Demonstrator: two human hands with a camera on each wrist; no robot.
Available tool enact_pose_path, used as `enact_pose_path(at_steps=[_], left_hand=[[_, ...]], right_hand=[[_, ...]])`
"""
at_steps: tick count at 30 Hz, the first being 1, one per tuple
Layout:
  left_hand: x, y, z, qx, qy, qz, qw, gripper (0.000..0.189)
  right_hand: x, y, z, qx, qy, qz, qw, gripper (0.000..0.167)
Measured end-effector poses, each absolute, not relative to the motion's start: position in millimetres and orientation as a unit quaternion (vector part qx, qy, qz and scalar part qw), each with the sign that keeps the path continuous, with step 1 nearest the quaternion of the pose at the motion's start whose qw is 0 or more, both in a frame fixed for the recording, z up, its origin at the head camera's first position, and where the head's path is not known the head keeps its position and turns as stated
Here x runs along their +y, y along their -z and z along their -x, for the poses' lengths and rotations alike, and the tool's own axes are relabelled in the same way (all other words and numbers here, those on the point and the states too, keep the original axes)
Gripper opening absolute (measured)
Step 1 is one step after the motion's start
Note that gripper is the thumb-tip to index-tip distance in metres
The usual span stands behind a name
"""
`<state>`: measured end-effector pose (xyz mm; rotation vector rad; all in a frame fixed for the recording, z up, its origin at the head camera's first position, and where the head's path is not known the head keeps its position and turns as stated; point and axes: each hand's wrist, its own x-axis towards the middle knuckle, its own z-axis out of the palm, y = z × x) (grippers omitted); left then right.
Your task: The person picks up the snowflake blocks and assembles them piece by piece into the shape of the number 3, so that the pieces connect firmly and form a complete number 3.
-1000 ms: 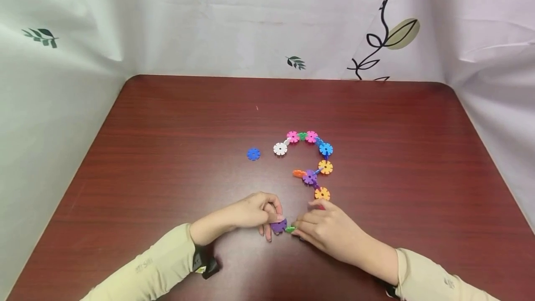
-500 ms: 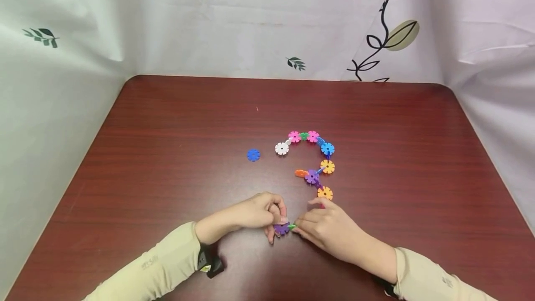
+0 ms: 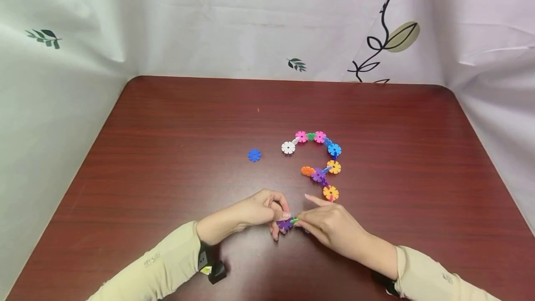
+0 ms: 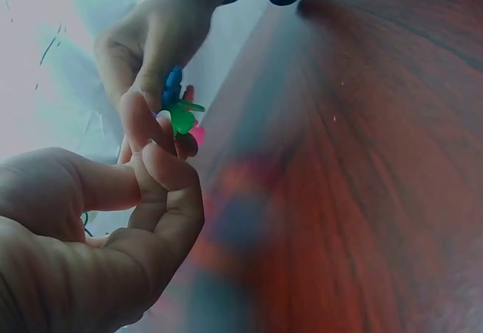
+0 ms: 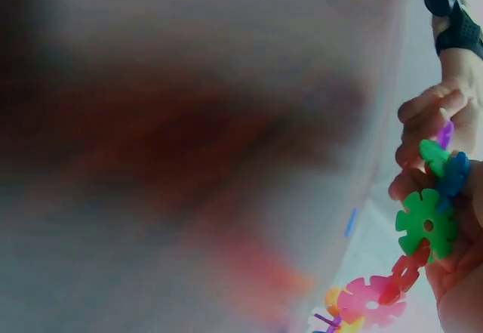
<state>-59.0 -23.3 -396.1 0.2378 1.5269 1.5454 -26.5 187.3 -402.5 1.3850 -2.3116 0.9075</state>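
Observation:
In the head view, my left hand (image 3: pixel 261 210) pinches a purple notched flower disc (image 3: pixel 285 225) between thumb and fingertips. My right hand (image 3: pixel 336 226) grips the near end of a linked chain of such discs. A small green disc (image 5: pixel 434 155) touches the purple one at its edge, close to my right fingertips. The right wrist view shows a blue disc (image 5: pixel 454 176) and a larger green disc (image 5: pixel 426 226) at the right hand, then a red disc (image 5: pixel 406 272) and a pink disc (image 5: pixel 370 303). From the left wrist view, my left fingers mostly hide the purple disc.
The chain curves away over the dark red table (image 3: pixel 188 120), through yellow, purple, blue and pink discs to a white disc (image 3: pixel 288 147). An orange disc (image 3: pixel 308 171) branches off it. One loose blue disc (image 3: pixel 254 155) lies to the left. A patterned cloth (image 3: pixel 251 27) surrounds the table.
Both hands stay close together, with the purple disc shifting slightly right against the green one. The whole chain has slid a little to the right. My right index finger has straightened.

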Motion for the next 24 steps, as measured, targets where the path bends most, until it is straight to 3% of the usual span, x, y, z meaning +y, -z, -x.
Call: enact_pose_path(at_steps=[7, 12, 15, 20, 22, 24], left_hand=[[-23.1, 397.1, 58.5, 0.627, -0.613, -0.121, 0.465, 0.004], [-30.5, 384.7, 69.0, 0.716, -0.496, -0.189, 0.454, 0.012], [-43.2, 374.0, 88.8, 0.813, -0.405, -0.188, 0.373, 0.023], [-65.0, 370.6, 126.6, 0.933, -0.292, -0.12, 0.172, 0.029], [-69.2, 373.3, 135.6, 0.951, -0.255, -0.102, 0.142, 0.032], [-71.2, 376.3, 140.6, 0.959, -0.229, -0.088, 0.145, 0.038]], right_hand=[[187.3, 405.4, 26.0, -0.801, -0.306, -0.495, 0.14, 0.018], [189.3, 403.2, 22.6, -0.818, -0.259, -0.496, 0.131, 0.013], [194.9, 400.0, 20.8, -0.835, -0.238, -0.48, 0.124, 0.014], [207.7, 394.7, 19.6, -0.853, -0.209, -0.464, 0.112, 0.019], [210.6, 394.5, 19.2, -0.856, -0.197, -0.466, 0.106, 0.019], [211.5, 395.4, 18.5, -0.857, -0.191, -0.468, 0.102, 0.019]])
